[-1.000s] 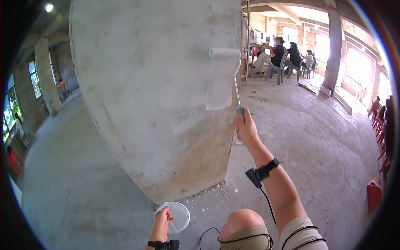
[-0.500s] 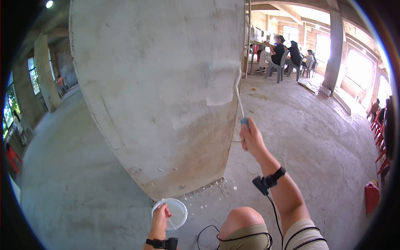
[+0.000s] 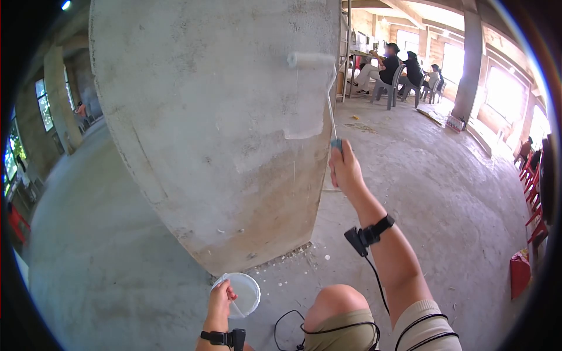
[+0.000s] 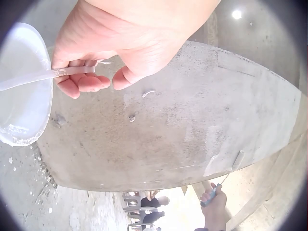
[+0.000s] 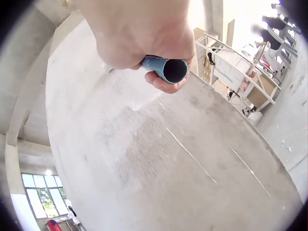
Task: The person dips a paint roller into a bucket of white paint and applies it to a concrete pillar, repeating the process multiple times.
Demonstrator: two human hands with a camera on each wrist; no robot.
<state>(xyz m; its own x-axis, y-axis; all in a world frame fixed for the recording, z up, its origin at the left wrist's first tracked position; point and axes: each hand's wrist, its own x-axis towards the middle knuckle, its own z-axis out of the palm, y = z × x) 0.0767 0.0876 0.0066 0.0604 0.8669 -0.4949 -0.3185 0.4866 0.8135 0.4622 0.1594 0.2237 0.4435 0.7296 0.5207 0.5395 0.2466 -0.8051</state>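
Note:
My right hand [image 3: 347, 168] grips the blue-green handle [image 3: 336, 143] of a paint roller. The white roller sleeve [image 3: 310, 60] lies level against the upper right of a grey concrete wall face [image 3: 216, 134], near its right edge, with the wire frame running down to the hand. In the right wrist view, fingers wrap the hollow handle end [image 5: 174, 71]. Low at the left, my left hand [image 3: 220, 298] holds a white plastic bucket [image 3: 258, 295] by its strap handle [image 4: 33, 78]. The strap crosses the curled fingers in the left wrist view.
Wet-looking paint ends in a sharp edge [image 3: 303, 137] above browner concrete. Crumbs of debris [image 3: 293, 254] lie along the wall's foot. A black cable [image 3: 287, 319] loops by my knee [image 3: 336, 304]. Several people [image 3: 389, 64] sit on grey chairs [image 3: 387, 93] at the back right.
The right hand and roller dipped down the wall half a second ago and are now back up near their first height. The left hand still holds the bucket. The view has tilted slightly.

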